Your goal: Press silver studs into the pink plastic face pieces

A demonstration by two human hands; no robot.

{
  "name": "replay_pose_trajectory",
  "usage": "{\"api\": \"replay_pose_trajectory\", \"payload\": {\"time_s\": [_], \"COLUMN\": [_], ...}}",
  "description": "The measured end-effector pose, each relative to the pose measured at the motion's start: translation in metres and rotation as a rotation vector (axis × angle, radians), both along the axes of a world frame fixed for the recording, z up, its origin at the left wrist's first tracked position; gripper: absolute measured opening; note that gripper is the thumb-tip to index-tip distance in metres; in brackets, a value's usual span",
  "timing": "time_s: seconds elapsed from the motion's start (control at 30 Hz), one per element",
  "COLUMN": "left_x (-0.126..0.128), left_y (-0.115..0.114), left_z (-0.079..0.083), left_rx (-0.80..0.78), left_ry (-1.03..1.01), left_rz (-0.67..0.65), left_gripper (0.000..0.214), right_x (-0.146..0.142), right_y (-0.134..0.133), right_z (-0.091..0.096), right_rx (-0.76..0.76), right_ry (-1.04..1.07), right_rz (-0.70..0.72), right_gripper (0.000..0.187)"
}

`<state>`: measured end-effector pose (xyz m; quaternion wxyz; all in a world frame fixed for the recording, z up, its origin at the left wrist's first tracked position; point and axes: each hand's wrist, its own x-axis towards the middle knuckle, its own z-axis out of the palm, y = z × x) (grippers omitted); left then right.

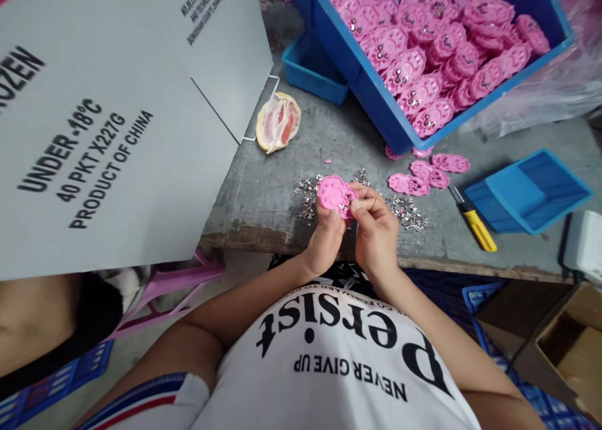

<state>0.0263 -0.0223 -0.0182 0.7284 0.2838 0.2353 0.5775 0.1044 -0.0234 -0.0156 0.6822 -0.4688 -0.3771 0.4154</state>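
Note:
Held up over the table's front edge is a pink plastic piece, flat and rounded with moulded shapes and some small shiny metal bits on its right side. My left hand grips its lower left part, the thumb lying on its face. At its right edge, the fingers of my right hand pinch by the metal bits; whether a loose bit sits between them is hidden. Small silvery metal parts lie scattered around both hands. Several similar pink pieces rest on the table to the right.
A blue bin heaped with pink pieces stands at the back. Nearby are a small blue tray, a peeled fruit piece, a yellow-handled screwdriver and a blue scoop-like tray. A large white carton blocks the left.

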Motion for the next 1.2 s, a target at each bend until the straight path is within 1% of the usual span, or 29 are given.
{"api": "replay_pose_trajectory", "payload": {"time_s": [0.1,0.23,0.3,0.4,0.5,0.63,0.77,0.87,0.93,0.97,1.03,1.1,1.13,1.2], "left_x": [0.0,0.001,0.001,0.0,-0.004,-0.009,-0.018,-0.035,-0.051,-0.059,-0.074,-0.083,-0.086,-0.089], "left_y": [-0.001,0.0,0.001,0.004,0.006,0.008,0.012,0.021,0.029,0.033,0.039,0.041,0.04,0.039], "left_z": [0.003,0.008,0.01,0.012,0.013,0.012,0.011,0.009,0.007,0.007,0.005,0.003,0.002,-0.001], "left_rx": [-0.019,-0.055,-0.095,-0.154,-0.153,-0.121,-0.17,-0.181,-0.181,-0.182,-0.195,-0.22,-0.234,-0.255], "left_ry": [-0.012,-0.071,-0.106,-0.124,-0.098,-0.07,0.062,0.163,0.219,0.243,0.28,0.304,0.312,0.321], "left_rz": [0.006,0.007,0.015,0.023,0.006,-0.014,0.004,0.06,0.133,0.176,0.254,0.308,0.324,0.345], "left_gripper": [0.076,0.076,0.071,0.058,0.05,0.047,0.05,0.046,0.046,0.046,0.046,0.047,0.047,0.047], "right_x": [-0.001,-0.002,-0.003,-0.005,-0.003,0.003,0.011,0.017,0.02,0.02,0.018,0.012,0.008,0.001], "right_y": [0.0,0.001,0.002,0.003,0.002,0.0,-0.001,-0.002,-0.003,-0.004,-0.005,-0.005,-0.004,-0.001], "right_z": [0.0,-0.002,-0.004,-0.006,-0.007,-0.009,-0.017,-0.024,-0.026,-0.027,-0.028,-0.028,-0.029,-0.029], "right_rx": [0.013,0.018,0.024,0.03,0.016,-0.068,-0.131,-0.156,-0.171,-0.164,-0.099,0.011,0.059,0.108], "right_ry": [-0.001,-0.06,-0.065,0.008,0.018,-0.102,-0.121,-0.151,-0.266,-0.377,-0.677,-1.009,-1.152,-1.356], "right_rz": [0.001,0.001,0.008,0.016,0.029,0.019,-0.026,-0.052,0.0,0.054,0.201,0.331,0.374,0.415], "right_gripper": [0.018,0.019,0.017,0.013,0.013,0.011,0.013,0.013,0.01,0.008,0.003,0.008,0.011,0.017]}}
